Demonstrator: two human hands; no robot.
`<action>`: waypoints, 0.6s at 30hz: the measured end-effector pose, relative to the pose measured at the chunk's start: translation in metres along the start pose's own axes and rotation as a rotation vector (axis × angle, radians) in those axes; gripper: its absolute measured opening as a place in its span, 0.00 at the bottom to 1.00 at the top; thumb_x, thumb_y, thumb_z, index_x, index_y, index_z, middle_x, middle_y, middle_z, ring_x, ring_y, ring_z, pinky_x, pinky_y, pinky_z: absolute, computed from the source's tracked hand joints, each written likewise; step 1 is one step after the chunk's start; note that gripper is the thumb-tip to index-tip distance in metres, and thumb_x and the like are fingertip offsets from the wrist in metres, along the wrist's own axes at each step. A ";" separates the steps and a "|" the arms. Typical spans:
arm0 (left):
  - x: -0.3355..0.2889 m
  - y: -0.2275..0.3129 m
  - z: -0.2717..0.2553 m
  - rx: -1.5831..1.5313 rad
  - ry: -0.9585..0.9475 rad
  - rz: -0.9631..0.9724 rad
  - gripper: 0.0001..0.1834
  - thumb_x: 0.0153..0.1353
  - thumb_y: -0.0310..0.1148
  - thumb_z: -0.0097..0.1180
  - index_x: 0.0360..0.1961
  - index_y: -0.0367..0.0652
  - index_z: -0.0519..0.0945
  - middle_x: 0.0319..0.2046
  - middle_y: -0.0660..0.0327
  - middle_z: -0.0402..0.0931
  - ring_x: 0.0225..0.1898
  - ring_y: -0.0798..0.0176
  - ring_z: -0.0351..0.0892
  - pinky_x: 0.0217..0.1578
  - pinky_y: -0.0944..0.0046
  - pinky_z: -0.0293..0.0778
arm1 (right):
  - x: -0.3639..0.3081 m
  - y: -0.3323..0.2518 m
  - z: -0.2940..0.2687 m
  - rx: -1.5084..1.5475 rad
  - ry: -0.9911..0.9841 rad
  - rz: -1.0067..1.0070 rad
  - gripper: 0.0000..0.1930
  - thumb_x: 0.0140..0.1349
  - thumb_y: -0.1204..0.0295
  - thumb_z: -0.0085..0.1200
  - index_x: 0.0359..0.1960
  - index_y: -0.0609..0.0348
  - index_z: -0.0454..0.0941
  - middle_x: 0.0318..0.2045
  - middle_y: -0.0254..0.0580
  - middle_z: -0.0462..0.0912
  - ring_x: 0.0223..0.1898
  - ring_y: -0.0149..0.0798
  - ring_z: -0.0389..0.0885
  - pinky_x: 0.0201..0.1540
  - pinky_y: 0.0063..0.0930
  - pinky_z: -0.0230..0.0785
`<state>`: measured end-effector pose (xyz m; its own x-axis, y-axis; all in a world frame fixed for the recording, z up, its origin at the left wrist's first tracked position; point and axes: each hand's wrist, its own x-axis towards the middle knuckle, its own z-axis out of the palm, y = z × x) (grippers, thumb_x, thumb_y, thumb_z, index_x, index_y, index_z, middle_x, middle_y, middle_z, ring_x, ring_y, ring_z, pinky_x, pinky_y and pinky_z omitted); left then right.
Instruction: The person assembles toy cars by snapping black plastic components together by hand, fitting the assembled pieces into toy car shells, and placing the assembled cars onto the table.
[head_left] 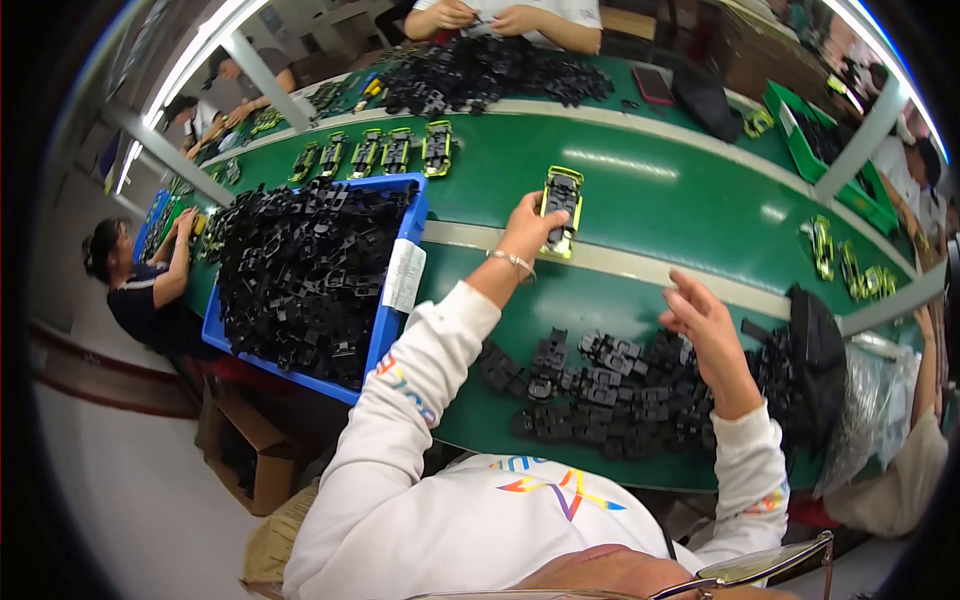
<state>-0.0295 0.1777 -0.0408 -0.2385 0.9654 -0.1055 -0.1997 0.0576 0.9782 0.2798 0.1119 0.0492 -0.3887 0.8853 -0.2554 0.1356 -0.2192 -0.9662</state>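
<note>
At one o'clock: left hand [527, 228] grips car-shaped part [563, 188], thumb on top, likely for steadiness.
Three o'clock: right hand [706, 318] looks empty, fingers loosely spread; black parts [603, 386] at five, probably for easy reach.

Tube lights [200, 45]: bright white, overhead at upper left and upper right
Green surface [690, 215]: well lit, streaked with pale glare (reflected light)
Black parts [610, 390]: faint sheen, dark gaps
Posts [265, 80]: slanted by fisheye distortion
Far background: dimmer, soft
Rim: curved, black
</note>
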 end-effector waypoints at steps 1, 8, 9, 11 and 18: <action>0.020 0.001 -0.005 0.062 0.098 0.066 0.29 0.58 0.22 0.60 0.59 0.29 0.65 0.44 0.54 0.78 0.36 0.60 0.83 0.37 0.62 0.81 | -0.002 0.005 -0.007 0.054 0.025 0.027 0.32 0.66 0.61 0.56 0.67 0.66 0.63 0.51 0.39 0.75 0.40 0.27 0.76 0.51 0.25 0.68; 0.149 0.016 -0.112 0.230 0.410 0.227 0.28 0.46 0.23 0.66 0.51 0.27 0.76 0.42 0.49 0.82 0.38 0.57 0.83 0.41 0.60 0.77 | -0.026 0.005 -0.035 0.184 0.129 0.075 0.23 0.68 0.69 0.53 0.62 0.64 0.69 0.47 0.36 0.76 0.38 0.25 0.78 0.47 0.23 0.72; 0.160 0.018 -0.126 0.300 0.412 0.239 0.29 0.45 0.23 0.66 0.52 0.27 0.76 0.42 0.48 0.82 0.38 0.57 0.83 0.42 0.61 0.77 | -0.028 0.006 -0.039 0.210 0.123 0.083 0.22 0.68 0.70 0.53 0.61 0.65 0.70 0.46 0.36 0.77 0.37 0.26 0.78 0.46 0.23 0.72; 0.178 0.018 -0.125 0.334 0.483 0.200 0.29 0.45 0.24 0.66 0.52 0.27 0.76 0.40 0.48 0.83 0.38 0.57 0.84 0.42 0.61 0.77 | -0.031 0.010 -0.045 0.237 0.153 0.095 0.20 0.68 0.71 0.52 0.60 0.65 0.72 0.43 0.35 0.77 0.37 0.26 0.79 0.45 0.23 0.73; 0.185 0.005 -0.149 0.750 0.620 0.145 0.27 0.48 0.35 0.67 0.50 0.35 0.80 0.41 0.46 0.83 0.43 0.45 0.83 0.48 0.54 0.75 | -0.030 0.016 -0.044 0.266 0.185 0.110 0.19 0.66 0.69 0.55 0.57 0.64 0.75 0.41 0.34 0.80 0.36 0.26 0.78 0.45 0.22 0.71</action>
<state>-0.2160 0.3188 -0.0823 -0.7126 0.6834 0.1586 0.4746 0.3031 0.8264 0.3335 0.0998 0.0433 -0.2095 0.9044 -0.3716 -0.0844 -0.3953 -0.9146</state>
